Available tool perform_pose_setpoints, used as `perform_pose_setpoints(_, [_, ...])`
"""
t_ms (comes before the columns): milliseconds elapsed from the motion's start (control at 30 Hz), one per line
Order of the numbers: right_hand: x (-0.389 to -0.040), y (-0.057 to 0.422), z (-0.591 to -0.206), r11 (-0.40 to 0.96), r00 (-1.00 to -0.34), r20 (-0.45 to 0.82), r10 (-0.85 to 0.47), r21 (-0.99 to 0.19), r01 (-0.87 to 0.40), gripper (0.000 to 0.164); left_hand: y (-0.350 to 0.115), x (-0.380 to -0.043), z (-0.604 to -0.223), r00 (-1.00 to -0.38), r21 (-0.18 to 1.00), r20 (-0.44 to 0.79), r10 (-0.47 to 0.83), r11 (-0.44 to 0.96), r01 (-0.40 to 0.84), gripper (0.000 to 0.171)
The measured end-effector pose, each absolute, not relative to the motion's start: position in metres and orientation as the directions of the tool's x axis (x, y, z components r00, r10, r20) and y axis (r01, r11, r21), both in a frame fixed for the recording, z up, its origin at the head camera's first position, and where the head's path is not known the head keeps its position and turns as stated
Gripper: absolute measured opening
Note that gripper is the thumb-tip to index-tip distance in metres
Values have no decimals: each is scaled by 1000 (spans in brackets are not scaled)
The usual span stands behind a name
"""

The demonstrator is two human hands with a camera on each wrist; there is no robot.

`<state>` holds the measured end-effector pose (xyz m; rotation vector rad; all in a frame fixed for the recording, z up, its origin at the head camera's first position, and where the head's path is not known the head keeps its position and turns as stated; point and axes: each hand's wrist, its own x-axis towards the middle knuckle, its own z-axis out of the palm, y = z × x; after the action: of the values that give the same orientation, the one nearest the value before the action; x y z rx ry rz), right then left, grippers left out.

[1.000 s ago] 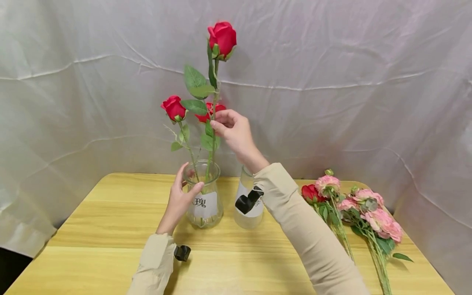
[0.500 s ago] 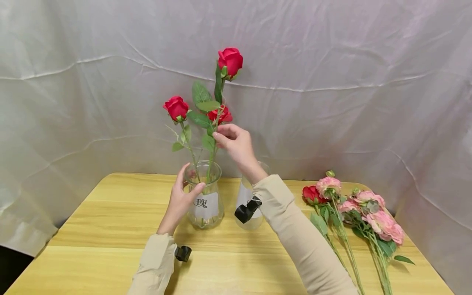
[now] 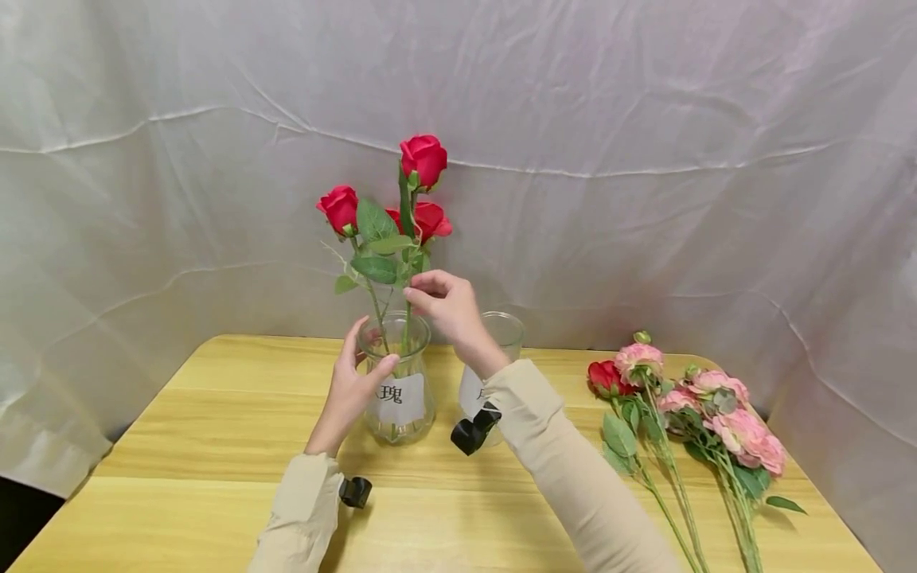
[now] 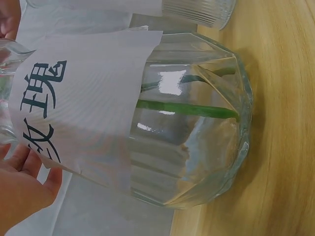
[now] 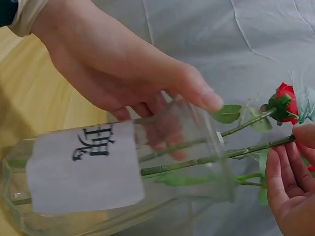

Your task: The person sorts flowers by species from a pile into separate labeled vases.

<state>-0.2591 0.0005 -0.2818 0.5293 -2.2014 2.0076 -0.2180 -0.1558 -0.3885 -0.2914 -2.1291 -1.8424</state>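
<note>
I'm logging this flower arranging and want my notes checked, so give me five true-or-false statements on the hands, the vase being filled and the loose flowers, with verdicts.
1. The left hand holds a glass vase. True.
2. That vase lies on its side. False: it stands upright on the wooden table.
3. The right hand pinches a rose stem above the vase's rim. True.
4. The pink flowers are gathered in a vase. False: the pink flowers lie on the table, to the person's right.
5. A loose red rose lies next to the pink flowers. True.
</note>
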Motion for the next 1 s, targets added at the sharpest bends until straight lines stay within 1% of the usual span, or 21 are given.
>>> perform_pose_setpoints(267, [-256,0,-297,96,-942,259,-214,-954,-284,17,-155,-217,-390,-932,927,359,-43,135,350,74])
perform_pose_setpoints(500, [-255,0,-298,114,-938,241,-248,-955,-275,16,-155,-214,-387,-939,933,341,-42,138,332,75])
perform_pose_setpoints(633, [-255,1,-299,152,-931,249,-269,-943,-296,18,-155,-215,-387,-938,932,344,-40,140,336,76])
perform_pose_setpoints(867, [-254,5,-303,274,-923,266,-277,-899,-342,19,-155,-213,-387,-943,937,330,-35,131,323,77])
perform_pose_setpoints(1000, [-253,5,-303,281,-925,281,-257,-894,-350,19,-155,-213,-386,-944,937,328,-31,135,321,77])
